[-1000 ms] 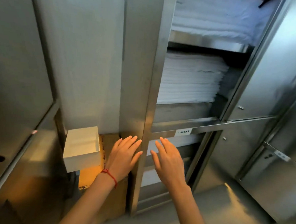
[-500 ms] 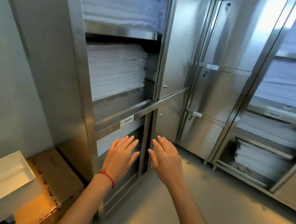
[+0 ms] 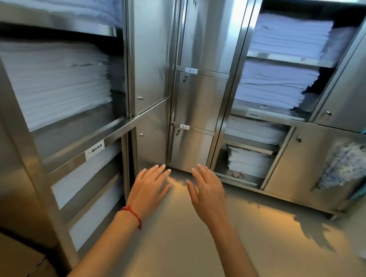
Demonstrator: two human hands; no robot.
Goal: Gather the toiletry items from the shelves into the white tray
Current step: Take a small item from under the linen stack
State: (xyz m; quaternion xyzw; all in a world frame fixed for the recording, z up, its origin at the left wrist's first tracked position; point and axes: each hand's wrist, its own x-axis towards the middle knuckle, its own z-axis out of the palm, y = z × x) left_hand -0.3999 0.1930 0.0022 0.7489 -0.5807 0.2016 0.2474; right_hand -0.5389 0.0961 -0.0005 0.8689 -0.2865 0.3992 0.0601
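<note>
My left hand (image 3: 148, 187), with a red string at the wrist, and my right hand (image 3: 208, 192) are both held out flat over the grey floor, fingers apart, holding nothing. They hover in front of the corner where two steel cabinets meet. The white tray is out of view. No toiletry items show; the open shelves hold only folded white linen.
A steel cabinet (image 3: 123, 126) on the left holds stacked white linen (image 3: 53, 80). Shut steel doors (image 3: 199, 96) fill the corner. Open shelves with more linen (image 3: 280, 80) stand at the right. A folded umbrella (image 3: 346, 163) hangs far right. A cardboard box corner (image 3: 8, 258) lies bottom left.
My view has swung right: the white tray and most of the cardboard box have slid out of frame, and the right-hand cabinets and umbrella have come in. Both hands stay flat and empty.
</note>
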